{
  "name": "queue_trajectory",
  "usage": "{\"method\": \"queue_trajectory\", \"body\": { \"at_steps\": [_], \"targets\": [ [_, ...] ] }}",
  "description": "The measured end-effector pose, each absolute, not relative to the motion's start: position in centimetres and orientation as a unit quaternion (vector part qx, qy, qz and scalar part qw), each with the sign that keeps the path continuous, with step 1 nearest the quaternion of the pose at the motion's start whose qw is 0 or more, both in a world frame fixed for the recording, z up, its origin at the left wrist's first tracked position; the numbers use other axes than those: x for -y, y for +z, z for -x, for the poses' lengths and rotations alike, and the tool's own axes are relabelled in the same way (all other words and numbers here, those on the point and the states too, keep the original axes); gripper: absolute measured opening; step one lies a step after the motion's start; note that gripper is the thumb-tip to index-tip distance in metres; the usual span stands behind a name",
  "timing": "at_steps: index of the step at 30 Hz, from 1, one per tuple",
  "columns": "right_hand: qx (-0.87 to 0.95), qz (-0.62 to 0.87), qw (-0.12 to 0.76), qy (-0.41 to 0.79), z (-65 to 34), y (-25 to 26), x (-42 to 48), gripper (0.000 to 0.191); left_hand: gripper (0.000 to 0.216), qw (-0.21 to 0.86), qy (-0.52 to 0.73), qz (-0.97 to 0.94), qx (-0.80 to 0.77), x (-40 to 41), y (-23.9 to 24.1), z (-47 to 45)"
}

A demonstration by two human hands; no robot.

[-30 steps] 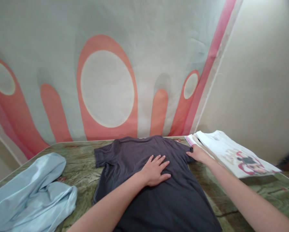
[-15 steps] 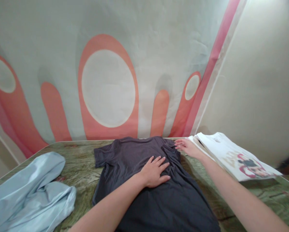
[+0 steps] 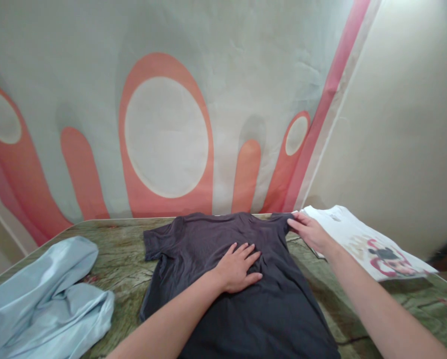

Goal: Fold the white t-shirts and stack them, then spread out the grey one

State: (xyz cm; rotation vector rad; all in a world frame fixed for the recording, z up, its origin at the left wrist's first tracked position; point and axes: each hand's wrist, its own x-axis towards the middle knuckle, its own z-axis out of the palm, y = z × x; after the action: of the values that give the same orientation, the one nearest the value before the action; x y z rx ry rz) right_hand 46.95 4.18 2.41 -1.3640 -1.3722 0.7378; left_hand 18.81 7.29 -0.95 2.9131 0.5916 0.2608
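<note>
Single view from the person's head, close above the worktop (image 3: pixel 126 257), facing forward and down, past its far edge, wall (image 3: pixel 253 60) beyond

T-shirt (image 3: pixel 279 299) plain dark charcoal, purplish cast up top; loose cloth (image 3: pixel 55 299) pale blue; white shirt (image 3: pixel 346 234) has a black, pink and tan print (image 3: pixel 390 260). Table (image 3: pixel 126 257) green-brown wood grain; backdrop (image 3: pixel 242 65) grey-green with coral-orange shapes (image 3: pixel 81 172), off-white ovals (image 3: pixel 166 137), pink edge stripe (image 3: pixel 333 85).

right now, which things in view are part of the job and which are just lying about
Part of the job:
dark T-shirt
left hand, flat on it
right hand, holding a sleeve

Apparently just lying about:
light blue cloth, left
white printed shirt, right
</note>
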Motion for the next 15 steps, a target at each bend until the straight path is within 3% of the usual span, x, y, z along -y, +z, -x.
{"method": "queue_trajectory", "body": {
  "at_steps": [3,9,12,15],
  "targets": [
    [0.524,0.596,0.504,0.34,-49.9,2.6,-2.2,0.041,0.06,0.089,0.087,-0.972,-0.197,-7.3,-0.9,-18.8],
    [0.493,0.724,0.295,0.383,-52.9,-0.8,-0.1,0.023,0.054,0.107,0.1,-0.971,-0.19,-7.2,-0.6,-18.7],
    [0.478,0.769,0.276,0.323,-52.9,-1.4,-1.3,0.017,0.037,0.127,0.139,-0.967,-0.17,-6.9,0.1,-18.7],
    [0.493,0.806,0.268,0.188,-52.0,-1.3,-3.5,0.024,0.016,0.155,0.159,-0.967,-0.128,-6.5,0.9,-18.8]
  ]
}}
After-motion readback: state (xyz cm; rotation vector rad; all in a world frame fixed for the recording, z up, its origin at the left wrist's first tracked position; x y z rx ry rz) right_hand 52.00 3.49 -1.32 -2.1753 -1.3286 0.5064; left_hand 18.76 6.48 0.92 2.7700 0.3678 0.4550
